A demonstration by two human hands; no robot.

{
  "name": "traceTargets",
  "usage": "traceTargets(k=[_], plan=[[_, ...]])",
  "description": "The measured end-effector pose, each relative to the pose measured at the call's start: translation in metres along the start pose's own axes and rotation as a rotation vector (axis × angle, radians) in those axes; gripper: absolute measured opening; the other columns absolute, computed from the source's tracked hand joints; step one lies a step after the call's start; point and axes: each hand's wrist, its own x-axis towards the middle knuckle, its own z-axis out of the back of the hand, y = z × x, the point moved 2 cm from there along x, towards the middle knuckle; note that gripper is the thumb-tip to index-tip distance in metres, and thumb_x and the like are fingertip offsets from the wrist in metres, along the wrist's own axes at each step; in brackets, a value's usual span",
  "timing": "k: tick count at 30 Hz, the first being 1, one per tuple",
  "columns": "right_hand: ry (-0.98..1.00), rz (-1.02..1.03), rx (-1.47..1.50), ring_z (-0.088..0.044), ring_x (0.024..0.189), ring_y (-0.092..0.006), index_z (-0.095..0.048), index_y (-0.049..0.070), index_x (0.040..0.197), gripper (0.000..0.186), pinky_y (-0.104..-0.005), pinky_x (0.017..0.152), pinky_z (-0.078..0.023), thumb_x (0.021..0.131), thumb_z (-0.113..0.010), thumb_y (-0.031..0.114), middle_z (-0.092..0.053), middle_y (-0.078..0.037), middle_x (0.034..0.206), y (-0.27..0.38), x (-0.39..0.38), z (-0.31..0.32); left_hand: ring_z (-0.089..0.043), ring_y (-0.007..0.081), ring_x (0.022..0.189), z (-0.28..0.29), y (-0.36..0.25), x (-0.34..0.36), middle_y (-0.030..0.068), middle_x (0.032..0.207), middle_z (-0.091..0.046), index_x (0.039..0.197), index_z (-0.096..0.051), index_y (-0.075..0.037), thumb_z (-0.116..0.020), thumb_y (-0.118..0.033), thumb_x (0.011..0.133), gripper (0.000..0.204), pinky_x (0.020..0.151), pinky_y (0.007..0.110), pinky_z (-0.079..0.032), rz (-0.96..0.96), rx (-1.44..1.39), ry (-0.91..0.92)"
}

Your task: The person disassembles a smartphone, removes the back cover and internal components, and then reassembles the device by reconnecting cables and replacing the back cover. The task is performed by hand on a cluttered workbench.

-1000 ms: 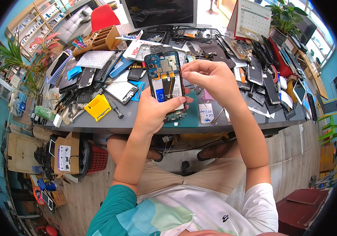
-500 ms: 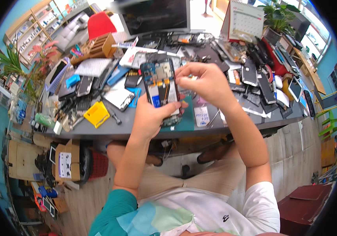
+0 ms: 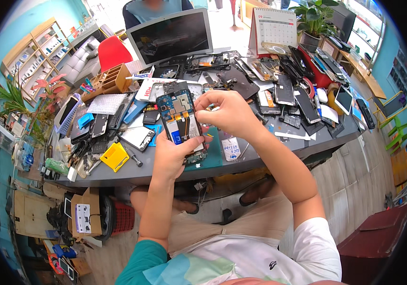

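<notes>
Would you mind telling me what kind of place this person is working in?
Most likely a phone repair shop. The left hand holds an opened phone with its circuit boards bare, the right hand at its top edge. The grey workbench is littered with dismantled phones, and wall shelves hold small boxed goods.

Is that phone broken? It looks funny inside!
The phone in the left hand has its back off, so its boards and blue part show. The right hand pinches at its top edge. Loose phone parts lie jumbled across the grey desk.
</notes>
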Motion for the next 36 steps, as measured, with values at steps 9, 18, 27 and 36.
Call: traceTargets(k=[9, 18, 27, 36], plan=[[0.015, 0.165, 0.074, -0.075, 0.103, -0.0194, -0.079, -0.003, 0.096, 0.018, -0.0339, 0.094, -0.058, 0.085, -0.08, 0.011, -0.08, -0.012, 0.112, -0.009, -0.004, -0.001, -0.081, 0.0271, 0.091, -0.002, 0.001, -0.003, 0.0163, 0.112, -0.079, 0.131, -0.068, 0.005, -0.078, 0.008, 0.088, 0.044, 0.082, 0.041, -0.069, 0.001, 0.017, -0.026], [-0.005, 0.15, -0.032, -0.072, 0.1, -0.0153, -0.076, -0.003, 0.096, 0.018, -0.0311, 0.091, -0.057, 0.086, -0.079, 0.011, -0.077, -0.009, 0.106, -0.009, -0.006, 0.01, -0.08, 0.027, 0.1, 0.006, 0.019, 0.012, 0.0149, 0.115, -0.079, 0.135, -0.067, 0.002, -0.083, 0.002, 0.088, 0.05, 0.086, 0.043, -0.067, -0.11, -0.034, 0.082], [-0.02, 0.036, 0.028, -0.076, 0.101, -0.0229, -0.077, -0.004, 0.095, 0.023, -0.0348, 0.094, -0.057, 0.081, -0.077, 0.014, -0.079, -0.012, 0.105, 0.007, -0.008, -0.005, -0.081, 0.0261, 0.096, 0.004, 0.002, -0.003, 0.0148, 0.112, -0.079, 0.131, -0.07, 0.004, -0.08, 0.009, 0.089, 0.043, 0.085, 0.038, -0.066, -0.038, -0.052, 0.022], [0.004, 0.11, -0.03, -0.076, 0.097, -0.0215, -0.079, -0.002, 0.109, 0.032, -0.0352, 0.09, -0.059, 0.084, -0.08, 0.018, -0.08, -0.011, 0.101, 0.01, -0.011, 0.002, -0.081, 0.0261, 0.098, 0.004, 0.001, -0.002, 0.0136, 0.113, -0.079, 0.13, -0.069, 0.004, -0.08, 0.006, 0.088, 0.043, 0.088, 0.041, -0.067, -0.066, -0.027, 0.014]])
